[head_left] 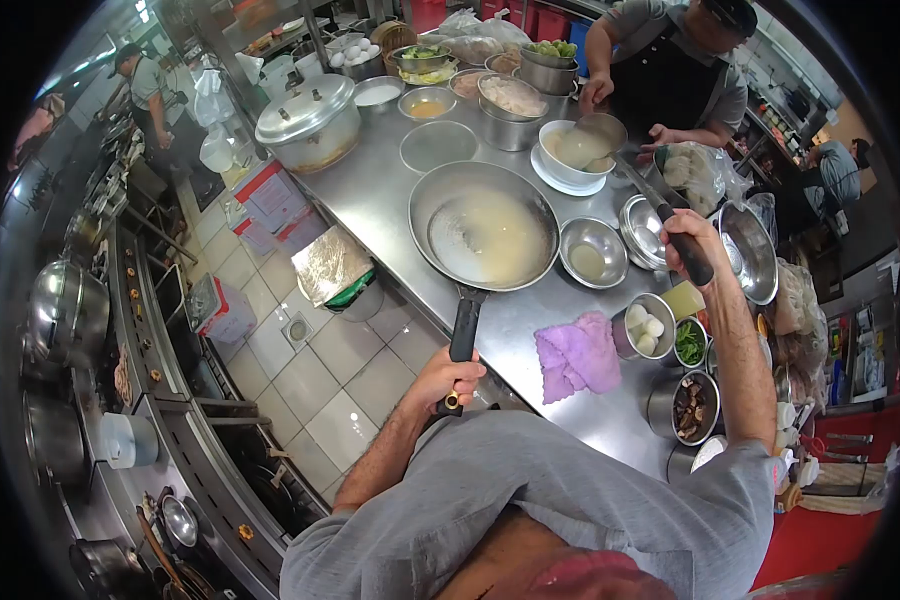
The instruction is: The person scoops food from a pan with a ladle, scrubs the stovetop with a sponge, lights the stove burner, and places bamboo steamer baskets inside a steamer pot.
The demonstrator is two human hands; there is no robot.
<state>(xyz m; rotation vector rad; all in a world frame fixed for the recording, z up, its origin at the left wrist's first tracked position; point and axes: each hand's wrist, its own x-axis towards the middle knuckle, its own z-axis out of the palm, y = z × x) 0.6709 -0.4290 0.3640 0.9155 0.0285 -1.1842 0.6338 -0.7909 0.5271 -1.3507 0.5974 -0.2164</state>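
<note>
In the head view my left hand (pixel 448 378) is closed around the black handle of a frying pan (pixel 545 240). The pan sits over the steel worktable (pixel 370 235), with a pale, cloudy liquid in it. My right hand (pixel 692 240) grips the black handle of a ladle (pixel 648 188), its metal end over a white bowl (pixel 548 160) of pale liquid. The bowl rests on a white plate (pixel 568 188). A co-worker's hand (pixel 596 92) is close above the ladle's end; whether it touches it I cannot tell.
Beside the pan are a small metal bowl (pixel 615 252) and a purple cloth (pixel 580 358). Tins hold white balls (pixel 646 330), chopped greens (pixel 688 345) and dark pieces (pixel 692 408). A lidded pot (pixel 310 120) stands at the far left corner. Across the table a co-worker (pixel 670 70) leans in.
</note>
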